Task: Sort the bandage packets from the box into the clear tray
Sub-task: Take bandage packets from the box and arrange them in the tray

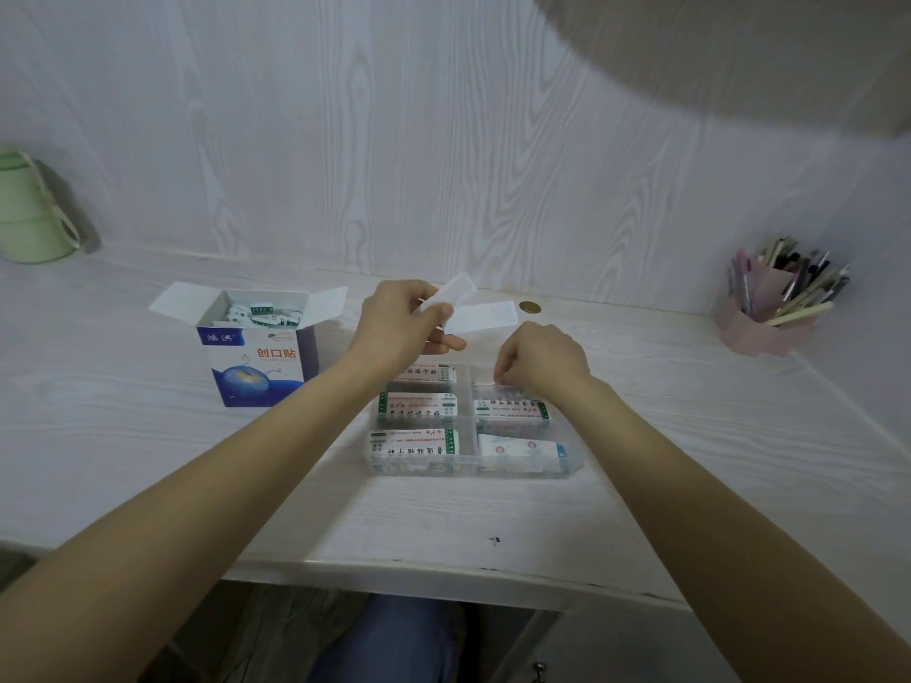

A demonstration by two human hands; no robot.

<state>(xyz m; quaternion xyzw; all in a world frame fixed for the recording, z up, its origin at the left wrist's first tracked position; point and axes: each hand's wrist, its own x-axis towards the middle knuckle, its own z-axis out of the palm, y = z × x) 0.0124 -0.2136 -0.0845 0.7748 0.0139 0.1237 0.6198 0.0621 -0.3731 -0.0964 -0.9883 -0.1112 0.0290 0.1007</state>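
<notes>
Bandage packets, loose: two white strips (480, 315) fanned out of the left hand (402, 322), one long axis pointing up and away from the fingers, the other running flat out toward the right hand's side. Plain white backs, no print visible on them.

Left hand: raised above the far left corner of the clear tray (471, 468), forearm stretched in from the near left, thumb and fingers pinching the strips at their near ends.

Right hand (540, 359): knuckles up, fingers curled downward over the tray's far right compartment, forearm angled in from the near right. The fingertips are hidden under the hand; whether they hold anything cannot be told.

Bandage packets, sorted (418, 405): below and between the two hands, five stacks visible in the tray, three down the left column and two in the right. All lie with long axes running left to right, white faces with green end bands and dark print; the nearest right one (522, 448) carries a blue end instead.

Box (259, 350): just left of the left hand's wrist, upright, flaps open, blue and white with red characters, more packets jumbled inside.

Green cup (29, 209): far to the left of the left hand.

Pink pen holder (776, 303): well right of the right hand, full of pens.

Brass disc (529, 307): on the desk (148, 460) just beyond the right hand.
</notes>
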